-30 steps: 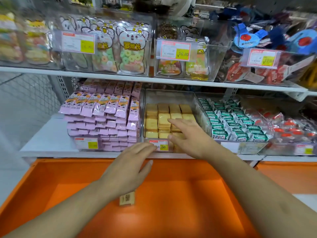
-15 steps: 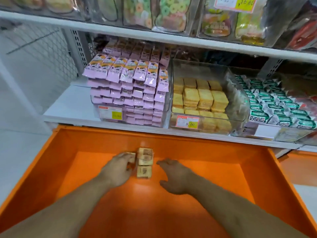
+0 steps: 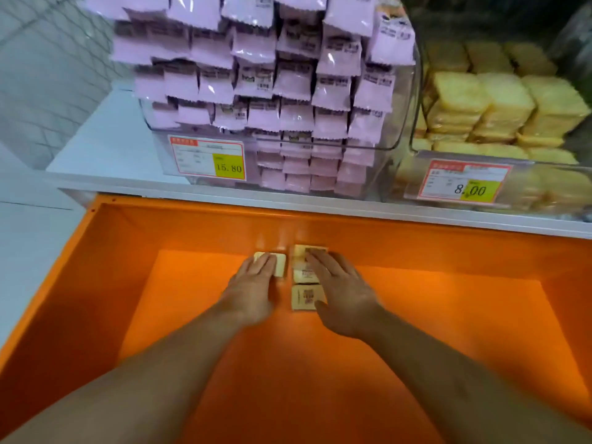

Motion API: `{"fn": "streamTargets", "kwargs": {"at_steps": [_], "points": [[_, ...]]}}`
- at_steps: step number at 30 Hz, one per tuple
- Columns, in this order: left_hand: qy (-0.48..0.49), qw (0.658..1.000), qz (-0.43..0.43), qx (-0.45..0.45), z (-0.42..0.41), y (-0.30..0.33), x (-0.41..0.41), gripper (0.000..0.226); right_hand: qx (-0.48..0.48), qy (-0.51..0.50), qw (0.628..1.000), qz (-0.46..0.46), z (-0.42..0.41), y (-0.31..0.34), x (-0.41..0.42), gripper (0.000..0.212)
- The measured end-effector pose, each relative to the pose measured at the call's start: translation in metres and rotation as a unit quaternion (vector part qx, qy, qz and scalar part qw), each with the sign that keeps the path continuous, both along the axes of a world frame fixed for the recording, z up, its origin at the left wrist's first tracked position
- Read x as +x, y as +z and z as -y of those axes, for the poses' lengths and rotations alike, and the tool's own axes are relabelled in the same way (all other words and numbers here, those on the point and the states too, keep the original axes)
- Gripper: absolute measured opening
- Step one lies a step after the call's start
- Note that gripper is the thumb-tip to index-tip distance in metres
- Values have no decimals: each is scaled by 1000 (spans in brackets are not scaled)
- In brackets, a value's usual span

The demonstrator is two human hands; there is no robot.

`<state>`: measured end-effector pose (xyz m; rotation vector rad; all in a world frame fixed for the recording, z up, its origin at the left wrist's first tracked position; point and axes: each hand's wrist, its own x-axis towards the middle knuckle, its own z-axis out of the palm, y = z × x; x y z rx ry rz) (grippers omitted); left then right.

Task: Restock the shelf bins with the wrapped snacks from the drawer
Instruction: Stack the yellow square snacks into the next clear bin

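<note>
Several pale yellow wrapped snacks lie at the back of the orange drawer (image 3: 448, 315). My left hand (image 3: 253, 290) rests with straight fingers on one snack (image 3: 279, 265) at the left. My right hand (image 3: 339, 293) lies flat over a small stack of snacks (image 3: 301, 251), its thumb beside another snack with a printed code (image 3: 304, 298). Above the drawer, the clear shelf bin (image 3: 480, 155) on the right holds stacked yellow snacks of the same kind.
A clear bin of purple packets (image 3: 288, 107) stands on the white shelf (image 3: 105, 149) at the left, with a 15.80 price tag (image 3: 208, 161). The yellow bin carries an 8.00 tag (image 3: 467, 184). The drawer's orange walls rise on both sides.
Both hands came down from the shelf bin into the drawer and reached onto the snacks. The view moved lower and closer to the drawer.
</note>
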<state>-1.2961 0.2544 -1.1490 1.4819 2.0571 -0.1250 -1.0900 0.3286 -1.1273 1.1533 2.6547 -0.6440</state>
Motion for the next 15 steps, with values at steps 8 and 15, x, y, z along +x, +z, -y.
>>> {"fn": "streamTargets", "kwargs": {"at_steps": [8,15], "points": [[0,994,-101,44,3,-17,1,73,88,-41,995,-6,-2,-10,-10,77],[14,998,-59,2,11,20,7,81,24,-105,993,-46,2,9,10,46]]}}
